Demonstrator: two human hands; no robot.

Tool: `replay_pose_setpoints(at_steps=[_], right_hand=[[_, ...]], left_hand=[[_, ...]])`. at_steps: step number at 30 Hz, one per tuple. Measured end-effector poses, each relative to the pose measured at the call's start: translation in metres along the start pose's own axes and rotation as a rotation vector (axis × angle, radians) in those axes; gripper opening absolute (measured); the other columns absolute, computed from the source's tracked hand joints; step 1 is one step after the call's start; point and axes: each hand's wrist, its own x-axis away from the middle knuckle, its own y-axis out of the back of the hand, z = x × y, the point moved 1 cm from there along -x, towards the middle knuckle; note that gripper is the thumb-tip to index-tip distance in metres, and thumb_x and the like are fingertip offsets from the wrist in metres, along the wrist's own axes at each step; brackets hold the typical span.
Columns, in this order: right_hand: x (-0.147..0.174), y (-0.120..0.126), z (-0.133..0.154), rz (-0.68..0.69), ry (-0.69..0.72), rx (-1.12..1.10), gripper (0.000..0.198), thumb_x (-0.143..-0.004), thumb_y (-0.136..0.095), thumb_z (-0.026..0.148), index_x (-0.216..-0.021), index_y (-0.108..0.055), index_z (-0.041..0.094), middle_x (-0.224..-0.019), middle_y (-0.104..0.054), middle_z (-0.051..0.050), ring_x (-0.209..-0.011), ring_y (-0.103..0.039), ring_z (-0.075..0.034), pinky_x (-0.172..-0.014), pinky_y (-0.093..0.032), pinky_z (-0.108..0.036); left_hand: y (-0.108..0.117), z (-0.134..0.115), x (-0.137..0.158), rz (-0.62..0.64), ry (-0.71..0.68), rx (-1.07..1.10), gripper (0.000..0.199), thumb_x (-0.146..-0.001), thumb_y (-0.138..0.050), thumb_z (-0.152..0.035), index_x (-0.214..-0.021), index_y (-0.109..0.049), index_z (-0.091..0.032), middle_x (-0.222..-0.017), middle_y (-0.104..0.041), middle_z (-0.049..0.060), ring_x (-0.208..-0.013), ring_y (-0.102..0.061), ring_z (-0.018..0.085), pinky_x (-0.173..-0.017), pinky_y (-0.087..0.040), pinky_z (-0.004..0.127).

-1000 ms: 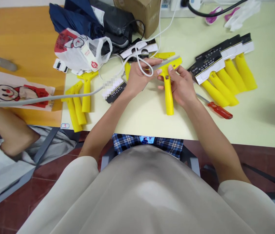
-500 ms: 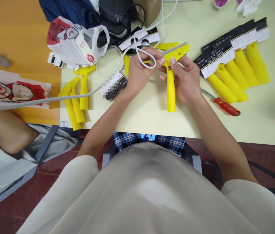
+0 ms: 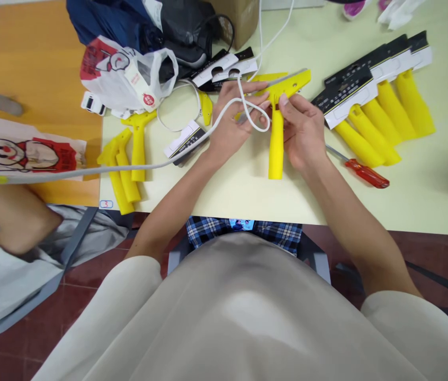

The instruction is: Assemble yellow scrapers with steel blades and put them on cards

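Between my hands is a yellow scraper (image 3: pixel 276 140), its handle pointing down toward me and its wide head tilted up to the right, with a grey blade strip along the upper edge. My right hand (image 3: pixel 305 129) is closed on it, thumb pressed where the handle meets the head. My left hand (image 3: pixel 234 121) grips the left end of the head with its fingertips, partly behind a looped white cable (image 3: pixel 266 124). Another yellow piece lies behind the fingers, mostly hidden. Nearest my right wrist is a screwdriver with a red handle (image 3: pixel 367 173).
Several yellow scrapers in black-and-white card sleeves (image 3: pixel 386 114) lie right. More yellow scrapers (image 3: pixel 123 169) rest at the left table edge, near a plastic bag (image 3: pixel 128 71). A small black-and-white card (image 3: pixel 186 142) lies by my left forearm. Another person's arm (image 3: pixel 21 217) is at left.
The white cable's loop has shifted right and lower, across my left fingers. My left thumb has moved slightly along the scraper head. The scraper stays in nearly the same place.
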Motion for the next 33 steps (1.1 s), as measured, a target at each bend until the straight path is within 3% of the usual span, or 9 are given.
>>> replay_pose_setpoints(at_steps=[5, 9, 12, 15, 20, 24, 28, 33], right_hand=[[0.002, 0.0, 0.009, -0.024, -0.028, -0.039, 0.047, -0.076, -0.101, 0.065, -0.094, -0.074, 0.031, -0.102, -0.078, 0.0, -0.115, -0.078, -0.025, -0.09, -0.076, -0.038], [0.0, 0.004, 0.008, -0.052, -0.007, 0.045, 0.049, -0.077, -0.097, 0.072, -0.097, -0.073, 0.033, -0.105, -0.079, 0.0, -0.122, -0.078, -0.027, -0.09, -0.077, -0.04], [0.0, 0.006, 0.006, -0.068, 0.075, 0.188, 0.054, -0.083, -0.087, 0.082, -0.11, -0.075, 0.037, -0.115, -0.081, 0.0, -0.128, -0.077, -0.029, -0.095, -0.076, -0.044], [0.004, 0.003, 0.008, -0.101, 0.199, 0.334, 0.059, -0.094, -0.073, 0.087, -0.129, -0.075, 0.04, -0.133, -0.078, 0.0, -0.134, -0.075, -0.03, -0.106, -0.073, -0.048], [0.011, -0.001, 0.015, 0.025, 0.495, 0.606, 0.06, -0.109, -0.051, 0.081, -0.148, -0.074, 0.042, -0.159, -0.066, 0.002, -0.159, -0.058, -0.027, -0.142, -0.047, -0.048], [0.006, 0.0, 0.008, 0.179, 0.636, 0.822, 0.065, -0.115, -0.036, 0.072, -0.163, -0.065, 0.04, -0.17, -0.056, 0.002, -0.172, -0.042, -0.027, -0.148, -0.035, -0.056], [0.004, 0.002, 0.004, 0.189, 0.764, 0.881, 0.052, -0.117, -0.041, 0.058, -0.156, -0.071, 0.04, -0.171, -0.055, 0.002, -0.168, -0.047, -0.027, -0.144, -0.04, -0.059], [0.01, 0.003, 0.019, 0.034, 0.735, 0.875, 0.037, -0.116, -0.044, 0.056, -0.131, -0.075, 0.042, -0.148, -0.072, 0.002, -0.149, -0.061, -0.026, -0.135, -0.05, -0.058]], left_hand=[[0.004, -0.002, -0.003, 0.171, 0.021, -0.11, 0.061, -0.104, -0.057, -0.083, -0.132, -0.081, -0.034, -0.152, -0.074, 0.006, -0.145, -0.049, 0.03, -0.138, -0.029, 0.057], [0.0, -0.01, -0.003, 0.176, -0.044, -0.109, 0.055, -0.111, -0.05, -0.073, -0.139, -0.08, -0.037, -0.158, -0.071, 0.008, -0.147, -0.054, 0.034, -0.138, -0.03, 0.06], [-0.005, -0.027, -0.004, 0.167, 0.008, 0.022, 0.045, -0.106, -0.066, -0.065, -0.14, -0.08, -0.039, -0.162, -0.068, 0.006, -0.154, -0.057, 0.036, -0.141, -0.029, 0.059], [-0.011, -0.05, -0.006, 0.12, 0.198, 0.22, 0.039, -0.097, -0.081, -0.06, -0.131, -0.082, -0.041, -0.153, -0.073, 0.005, -0.163, -0.051, 0.035, -0.141, -0.036, 0.056], [-0.025, -0.067, -0.005, 0.044, 0.34, 0.444, 0.041, -0.095, -0.081, -0.073, -0.121, -0.081, -0.041, -0.133, -0.081, 0.002, -0.154, -0.06, 0.032, -0.131, -0.049, 0.048], [-0.035, -0.057, -0.001, -0.1, 0.415, 0.526, 0.047, -0.094, -0.078, -0.08, -0.116, -0.078, -0.039, -0.128, -0.082, 0.002, -0.147, -0.065, 0.028, -0.12, -0.055, 0.042], [-0.037, -0.045, 0.001, -0.149, 0.529, 0.536, 0.055, -0.096, -0.067, -0.086, -0.116, -0.076, -0.035, -0.127, -0.081, 0.003, -0.15, -0.062, 0.027, -0.121, -0.052, 0.046], [-0.033, -0.03, -0.001, 0.09, 0.64, 0.502, 0.073, -0.085, -0.046, -0.106, -0.111, -0.075, -0.044, -0.108, -0.084, -0.003, -0.165, -0.04, 0.028, -0.129, -0.037, 0.054]])
